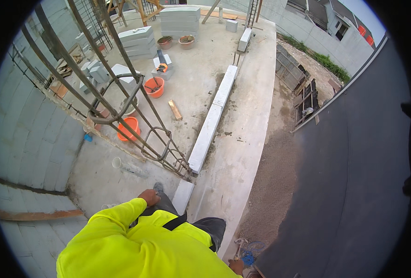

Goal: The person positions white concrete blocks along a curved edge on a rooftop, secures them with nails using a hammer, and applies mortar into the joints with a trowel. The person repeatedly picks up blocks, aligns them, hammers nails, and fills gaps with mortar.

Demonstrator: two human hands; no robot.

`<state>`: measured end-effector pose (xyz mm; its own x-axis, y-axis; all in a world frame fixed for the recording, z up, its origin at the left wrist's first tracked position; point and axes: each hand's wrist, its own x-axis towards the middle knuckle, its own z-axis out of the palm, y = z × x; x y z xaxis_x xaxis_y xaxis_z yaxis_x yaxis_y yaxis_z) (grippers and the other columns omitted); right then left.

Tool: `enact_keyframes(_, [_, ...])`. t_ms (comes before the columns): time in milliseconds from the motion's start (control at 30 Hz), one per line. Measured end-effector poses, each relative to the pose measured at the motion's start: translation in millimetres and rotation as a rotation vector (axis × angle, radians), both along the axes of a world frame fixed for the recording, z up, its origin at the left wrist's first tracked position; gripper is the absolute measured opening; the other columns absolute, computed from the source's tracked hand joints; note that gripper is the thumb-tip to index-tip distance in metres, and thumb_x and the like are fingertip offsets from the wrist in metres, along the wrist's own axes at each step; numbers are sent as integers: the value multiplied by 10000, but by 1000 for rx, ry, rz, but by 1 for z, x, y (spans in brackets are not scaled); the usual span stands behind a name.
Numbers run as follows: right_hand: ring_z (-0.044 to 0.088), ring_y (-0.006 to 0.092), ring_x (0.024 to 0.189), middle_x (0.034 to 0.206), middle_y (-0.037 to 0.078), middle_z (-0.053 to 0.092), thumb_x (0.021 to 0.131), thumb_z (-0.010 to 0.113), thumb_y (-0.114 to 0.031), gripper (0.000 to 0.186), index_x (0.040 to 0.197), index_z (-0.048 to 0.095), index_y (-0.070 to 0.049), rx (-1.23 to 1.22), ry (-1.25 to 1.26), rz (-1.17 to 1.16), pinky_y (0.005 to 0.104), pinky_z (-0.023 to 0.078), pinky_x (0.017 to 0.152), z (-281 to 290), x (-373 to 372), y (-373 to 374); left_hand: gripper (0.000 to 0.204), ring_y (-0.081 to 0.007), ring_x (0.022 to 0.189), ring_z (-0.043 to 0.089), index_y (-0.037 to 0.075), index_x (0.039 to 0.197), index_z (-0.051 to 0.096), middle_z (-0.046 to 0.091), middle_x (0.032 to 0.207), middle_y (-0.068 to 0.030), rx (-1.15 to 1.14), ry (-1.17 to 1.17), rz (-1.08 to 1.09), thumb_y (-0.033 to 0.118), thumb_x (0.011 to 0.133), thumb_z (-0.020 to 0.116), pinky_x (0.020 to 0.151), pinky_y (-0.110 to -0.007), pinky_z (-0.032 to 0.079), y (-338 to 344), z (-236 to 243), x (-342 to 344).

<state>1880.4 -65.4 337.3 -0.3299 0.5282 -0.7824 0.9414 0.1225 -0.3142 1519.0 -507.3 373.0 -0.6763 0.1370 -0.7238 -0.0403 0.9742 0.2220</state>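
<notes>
My left hand (149,197) is beside my left knee, its fingers curled in, with nothing seen in it. Low in the picture, my right hand (236,267) hangs by my right side, its fingers mostly hidden. A tangle of blue string (248,258) lies close to that hand; I cannot tell whether they touch. Next to my legs, a short pale block (183,197) stands at the foot of an upright rebar cage (143,116). Beyond it runs a row of long white blocks (207,134) along the slab's edge, with wet mortar smears on both sides.
Orange tubs (129,129), a wood offcut (175,110) and a handsaw (162,67) on blocks are to the left. Block stacks (180,21) stand farther back. Right of the slab edge, gravel (272,185) lies lower, beside a dark grey wall (353,162).
</notes>
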Motion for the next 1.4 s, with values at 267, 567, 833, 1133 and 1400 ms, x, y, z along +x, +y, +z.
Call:
enact_keyframes(267, [710, 376, 793, 872, 241, 708, 767, 752, -275, 419, 964, 655, 82, 207, -122, 381, 473, 564, 718, 18, -72, -21, 511, -417, 1165, 598, -28, 1167, 679, 647, 1199, -280, 288, 283, 212, 372, 874, 555, 1036, -458, 446, -98, -14, -13])
enact_keyframes(567, [682, 414, 933, 959, 238, 701, 809, 722, -366, 409, 1050, 670, -39, 242, 5, 1023, 505, 532, 812, 134, -214, -81, 402, -410, 1092, 625, -23, 1080, 704, 677, 1135, -247, 397, 445, 635, 288, 860, 574, 965, -432, 480, -204, -33, -13])
enact_keyframes(833, [613, 267, 645, 741, 172, 643, 845, 757, -291, 358, 1004, 639, 6, -20, 293, 838, 380, 490, 638, 218, -308, -308, 419, -424, 1123, 606, -25, 1102, 695, 665, 1152, -262, 258, 237, 687, 287, 855, 563, 988, -446, 469, -373, -49, 18])
enact_keyframes(1133, [556, 82, 536, 728, 16, 585, 936, 685, -220, 196, 954, 569, -64, -453, 436, 318, 248, 476, 489, 246, -432, -422, 323, -157, 786, 677, 20, 1127, 664, 696, 953, -74, 359, 214, 1171, 233, 919, 539, 523, -285, 470, -507, -68, 88])
enact_keyframes(1400, [587, 185, 538, 719, 67, 572, 945, 650, -188, 178, 969, 558, -38, -586, 528, -355, 337, 482, 441, 133, -550, -446, 343, -183, 810, 691, -2, 1178, 650, 706, 973, -86, 475, -11, 1495, 197, 921, 540, 524, -308, 488, -447, -78, 171])
